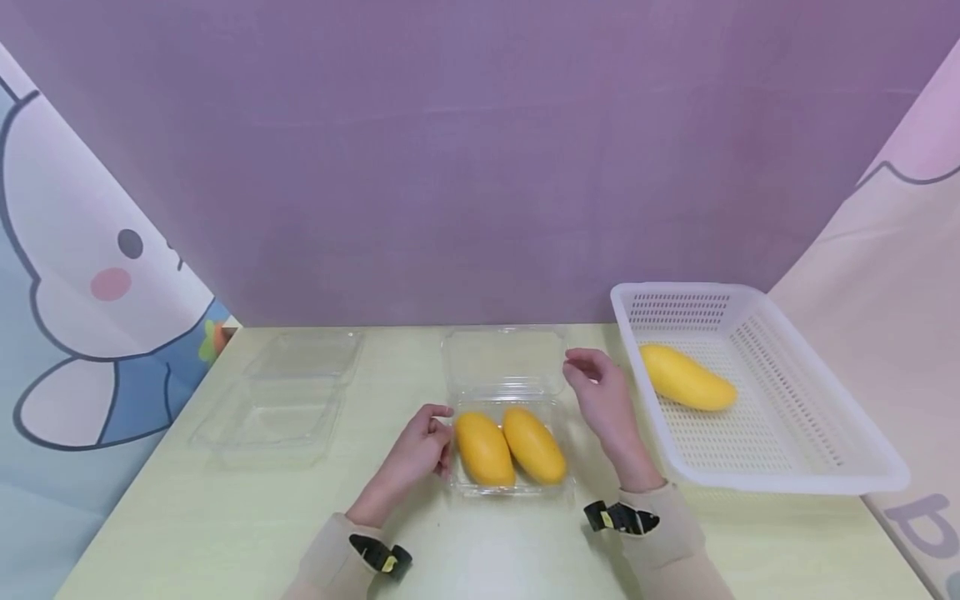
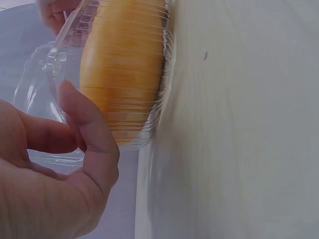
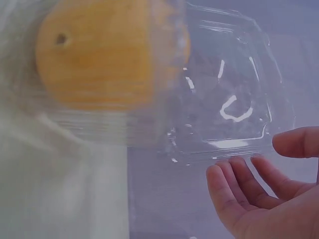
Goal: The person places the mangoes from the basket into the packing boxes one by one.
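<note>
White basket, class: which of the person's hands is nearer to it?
Right. The right hand is just left of the white basket; the left hand is farther away, at the left side of the clear container holding two yellow fruits.

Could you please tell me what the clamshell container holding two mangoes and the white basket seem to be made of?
The clamshell container looks like glossy clear plastic: the mangoes show through it and its lid catches glints. The white basket is probably molded plastic with a satin finish, judging by its smooth rim and regular slots.
</note>
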A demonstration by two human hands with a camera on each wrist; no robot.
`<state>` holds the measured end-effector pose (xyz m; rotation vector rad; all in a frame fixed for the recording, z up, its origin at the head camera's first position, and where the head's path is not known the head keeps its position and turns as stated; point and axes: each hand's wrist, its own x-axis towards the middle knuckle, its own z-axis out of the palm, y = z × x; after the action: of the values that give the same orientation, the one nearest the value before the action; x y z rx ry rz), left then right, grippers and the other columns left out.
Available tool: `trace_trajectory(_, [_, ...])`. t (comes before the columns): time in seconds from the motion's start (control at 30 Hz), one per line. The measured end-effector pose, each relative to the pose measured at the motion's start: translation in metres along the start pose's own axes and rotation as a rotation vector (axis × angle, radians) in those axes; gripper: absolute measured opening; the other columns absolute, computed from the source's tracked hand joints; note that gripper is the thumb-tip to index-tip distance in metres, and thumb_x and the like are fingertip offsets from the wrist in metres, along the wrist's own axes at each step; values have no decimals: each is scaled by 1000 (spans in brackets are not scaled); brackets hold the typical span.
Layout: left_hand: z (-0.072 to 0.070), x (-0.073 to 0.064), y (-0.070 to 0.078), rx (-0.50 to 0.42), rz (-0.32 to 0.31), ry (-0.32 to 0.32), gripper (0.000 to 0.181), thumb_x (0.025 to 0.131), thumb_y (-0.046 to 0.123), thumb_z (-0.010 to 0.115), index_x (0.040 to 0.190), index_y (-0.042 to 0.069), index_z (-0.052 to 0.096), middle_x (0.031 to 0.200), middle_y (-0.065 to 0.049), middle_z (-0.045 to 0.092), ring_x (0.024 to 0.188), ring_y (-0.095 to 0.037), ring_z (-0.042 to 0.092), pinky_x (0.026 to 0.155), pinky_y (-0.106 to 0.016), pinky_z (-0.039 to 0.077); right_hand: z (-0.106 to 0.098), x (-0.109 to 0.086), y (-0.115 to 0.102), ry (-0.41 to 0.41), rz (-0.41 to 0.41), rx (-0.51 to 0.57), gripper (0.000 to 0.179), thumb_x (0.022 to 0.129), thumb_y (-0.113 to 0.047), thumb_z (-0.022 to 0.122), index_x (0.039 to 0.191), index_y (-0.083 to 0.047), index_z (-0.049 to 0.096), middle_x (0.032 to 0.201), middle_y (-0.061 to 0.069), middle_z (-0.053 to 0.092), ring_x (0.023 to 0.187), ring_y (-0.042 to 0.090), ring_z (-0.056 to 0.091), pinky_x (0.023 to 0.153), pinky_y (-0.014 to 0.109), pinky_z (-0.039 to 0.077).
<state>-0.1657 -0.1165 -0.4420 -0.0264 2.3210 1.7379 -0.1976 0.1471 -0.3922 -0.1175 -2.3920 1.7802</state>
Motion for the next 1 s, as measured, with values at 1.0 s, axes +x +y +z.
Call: trace_trajectory(1.0, [-6, 0, 0, -134, -41, -52, 44, 110, 33, 33, 133, -2, 47, 87, -13, 54, 64, -20, 53, 57, -32, 52, -27, -29, -31, -13, -51, -23, 25, 101, -22, 62, 103, 0, 73, 99, 10, 71, 92, 25, 63, 83, 32, 51])
